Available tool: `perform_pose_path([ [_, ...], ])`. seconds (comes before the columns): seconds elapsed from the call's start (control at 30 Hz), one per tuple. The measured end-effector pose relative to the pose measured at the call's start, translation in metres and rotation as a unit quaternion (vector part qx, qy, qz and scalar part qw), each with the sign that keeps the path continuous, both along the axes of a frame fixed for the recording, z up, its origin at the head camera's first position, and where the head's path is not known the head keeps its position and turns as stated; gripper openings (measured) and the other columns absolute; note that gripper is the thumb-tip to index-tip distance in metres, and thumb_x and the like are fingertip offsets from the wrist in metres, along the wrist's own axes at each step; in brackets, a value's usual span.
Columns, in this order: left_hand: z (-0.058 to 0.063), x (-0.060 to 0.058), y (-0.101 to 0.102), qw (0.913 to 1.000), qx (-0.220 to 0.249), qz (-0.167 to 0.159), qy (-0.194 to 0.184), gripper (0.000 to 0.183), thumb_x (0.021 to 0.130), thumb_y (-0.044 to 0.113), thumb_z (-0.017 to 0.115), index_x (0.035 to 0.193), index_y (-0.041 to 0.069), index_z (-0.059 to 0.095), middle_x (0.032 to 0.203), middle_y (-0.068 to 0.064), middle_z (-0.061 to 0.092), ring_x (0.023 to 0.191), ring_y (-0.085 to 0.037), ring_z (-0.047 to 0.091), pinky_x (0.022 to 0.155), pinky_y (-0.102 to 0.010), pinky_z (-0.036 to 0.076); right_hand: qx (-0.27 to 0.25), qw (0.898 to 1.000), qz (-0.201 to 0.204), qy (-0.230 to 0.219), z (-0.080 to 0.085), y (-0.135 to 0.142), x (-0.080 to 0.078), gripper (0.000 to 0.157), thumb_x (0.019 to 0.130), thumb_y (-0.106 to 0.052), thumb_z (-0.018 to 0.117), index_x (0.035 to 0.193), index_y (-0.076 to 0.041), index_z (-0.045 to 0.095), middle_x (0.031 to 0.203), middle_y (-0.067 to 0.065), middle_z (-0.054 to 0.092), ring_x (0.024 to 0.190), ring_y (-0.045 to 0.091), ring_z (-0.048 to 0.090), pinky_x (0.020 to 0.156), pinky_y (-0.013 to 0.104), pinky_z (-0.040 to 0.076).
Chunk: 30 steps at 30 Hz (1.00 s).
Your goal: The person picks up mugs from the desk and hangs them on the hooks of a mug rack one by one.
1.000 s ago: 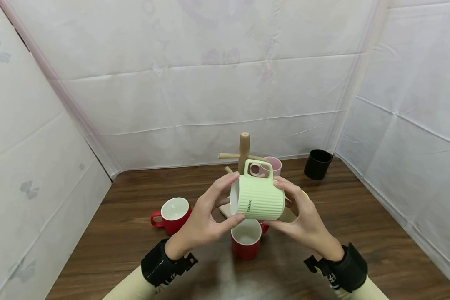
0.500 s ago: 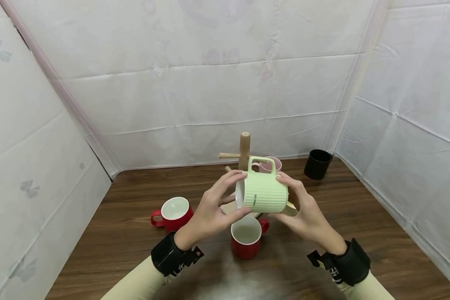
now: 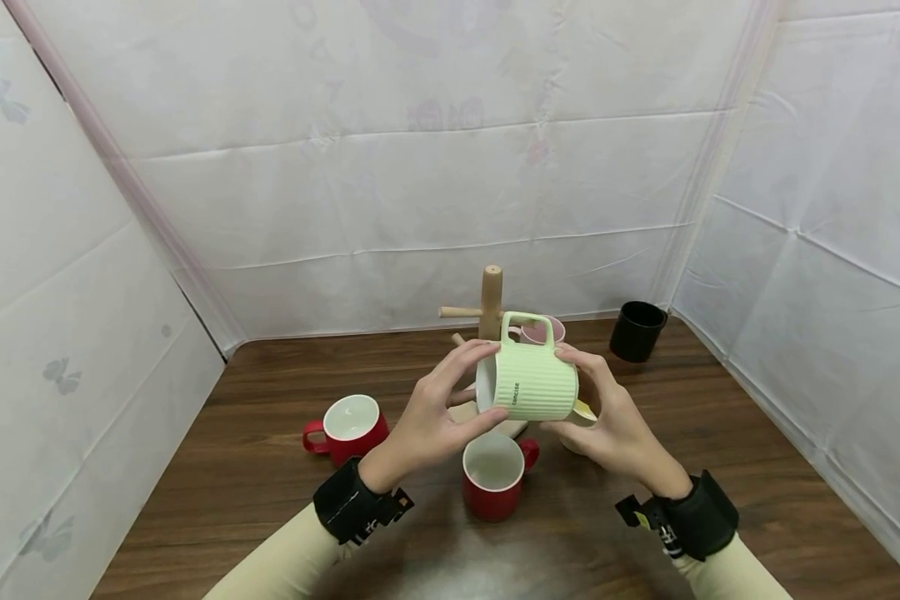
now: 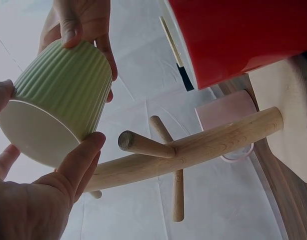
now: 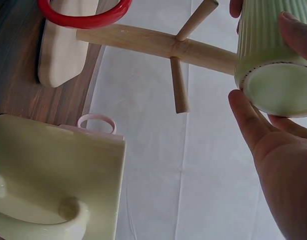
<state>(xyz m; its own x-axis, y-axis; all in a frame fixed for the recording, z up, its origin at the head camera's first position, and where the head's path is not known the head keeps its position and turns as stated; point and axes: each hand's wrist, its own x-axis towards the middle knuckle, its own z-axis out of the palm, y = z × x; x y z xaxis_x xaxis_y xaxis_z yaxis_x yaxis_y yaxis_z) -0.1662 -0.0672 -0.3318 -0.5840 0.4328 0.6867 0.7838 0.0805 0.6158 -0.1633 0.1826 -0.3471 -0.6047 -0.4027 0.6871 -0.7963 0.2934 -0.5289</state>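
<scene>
A light green ribbed mug (image 3: 536, 382) marked "concise" lies sideways in the air between both hands, handle upward and mouth facing left. My left hand (image 3: 442, 408) grips it around the rim, thumb below and fingers above. At the base end, my right hand (image 3: 615, 429) holds it between thumb and fingers; the left wrist view shows the pale inside of the mug. Directly behind stands a wooden mug tree (image 3: 491, 292), its base partly covered by the hands and mug. A red mug (image 3: 491, 496) stands upright below the hands.
Another red mug (image 3: 352, 425) stands to the left, handle outward. A pink mug (image 4: 223, 110) is behind the mug tree, and a black mug (image 3: 637, 332) sits at the back right. A pale yellow mug (image 5: 53, 170) stands near my right hand. White cloth walls (image 3: 450, 192) enclose the wooden table.
Both hands have carried the green mug slightly right and up in the head view, and it has turned a little. The left hand moved furthest right. The other mugs have stayed put.
</scene>
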Motion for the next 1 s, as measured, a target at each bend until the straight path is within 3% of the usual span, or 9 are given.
perform_pose_path([
  [0.27, 0.0, -0.005, 0.002, 0.9999, -0.008, 0.007, -0.01, 0.066, 0.082, 0.0, 0.076, 0.14, 0.001, 0.045, 0.142, -0.018, 0.044, 0.119, -0.033, 0.055, 0.078, -0.043, 0.057, 0.034, 0.998, -0.042, -0.019, 0.0, 0.002, -0.005, 0.088, 0.064, 0.009, 0.086, 0.137, 0.008, 0.037, 0.138, 0.022, 0.047, 0.127, 0.012, 0.044, 0.103, 0.017, 0.037],
  [0.43, -0.007, -0.012, 0.003, 0.9997, -0.014, 0.011, -0.019, 0.067, 0.083, 0.003, 0.076, 0.142, 0.004, 0.044, 0.142, -0.014, 0.045, 0.118, -0.035, 0.055, 0.076, -0.045, 0.058, 0.036, 0.998, -0.037, -0.028, -0.011, 0.005, -0.016, 0.091, 0.064, 0.008, 0.087, 0.139, 0.005, 0.035, 0.135, 0.02, 0.05, 0.123, 0.018, 0.048, 0.102, 0.016, 0.037],
  [0.63, -0.024, -0.029, 0.003, 0.9984, -0.04, 0.03, -0.025, 0.071, 0.085, 0.017, 0.077, 0.146, 0.017, 0.042, 0.145, -0.001, 0.043, 0.12, -0.024, 0.055, 0.078, -0.037, 0.057, 0.024, 0.998, -0.019, -0.054, -0.034, 0.014, -0.036, 0.099, 0.064, 0.004, 0.088, 0.145, -0.007, 0.032, 0.134, 0.012, 0.052, 0.121, 0.018, 0.05, 0.097, 0.017, 0.043],
  [0.83, -0.029, -0.035, 0.002, 0.9979, -0.052, 0.04, -0.002, 0.071, 0.085, 0.024, 0.078, 0.146, 0.019, 0.042, 0.143, 0.0, 0.045, 0.12, -0.022, 0.054, 0.086, -0.033, 0.055, 0.024, 0.997, -0.002, -0.068, -0.037, 0.017, -0.042, 0.099, 0.067, 0.001, 0.088, 0.146, -0.013, 0.03, 0.136, 0.007, 0.05, 0.122, 0.019, 0.051, 0.093, 0.02, 0.048],
  [1.0, -0.029, -0.035, 0.003, 0.9976, -0.054, 0.044, -0.005, 0.072, 0.085, 0.023, 0.078, 0.147, 0.019, 0.041, 0.144, 0.001, 0.044, 0.119, -0.022, 0.054, 0.086, -0.031, 0.055, 0.036, 0.996, -0.012, -0.081, -0.037, 0.017, -0.043, 0.099, 0.068, -0.002, 0.088, 0.147, -0.017, 0.029, 0.138, 0.002, 0.049, 0.124, 0.02, 0.05, 0.095, 0.021, 0.047],
])
